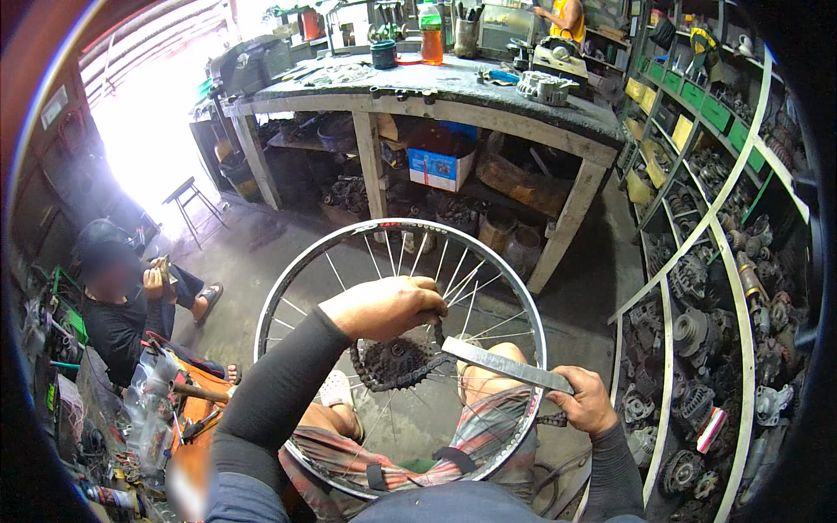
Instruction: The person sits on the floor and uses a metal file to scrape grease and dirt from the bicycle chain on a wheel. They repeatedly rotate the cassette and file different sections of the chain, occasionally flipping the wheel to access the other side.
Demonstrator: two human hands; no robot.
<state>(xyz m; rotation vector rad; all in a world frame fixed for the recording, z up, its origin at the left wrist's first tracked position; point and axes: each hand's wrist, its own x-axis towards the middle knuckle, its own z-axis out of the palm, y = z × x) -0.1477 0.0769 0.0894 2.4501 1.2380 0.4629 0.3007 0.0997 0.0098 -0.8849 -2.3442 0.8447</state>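
Note:
A spoked bicycle wheel [394,225] lies across my lap, its dark, greasy sprocket [390,359] facing up at the hub. Around the sprocket's lower edge runs a length of black chain [366,380]. My left hand [388,308] reaches over the spokes from the left, fingers pinched on the chain just above and right of the sprocket. In my right hand [586,401], at the rim's right side, is the end of a flat grey metal bar [507,364]. The bar's other end lies near the sprocket, beside the chain. A short dark chain piece shows below my right hand.
Ahead stands a workbench [488,98] with bottles, tools and metal parts. Shelves [667,349] of greasy parts line the right. A seated person [118,322] is at the left, near an orange surface [193,410] with tools. Another person [567,19] works behind the bench.

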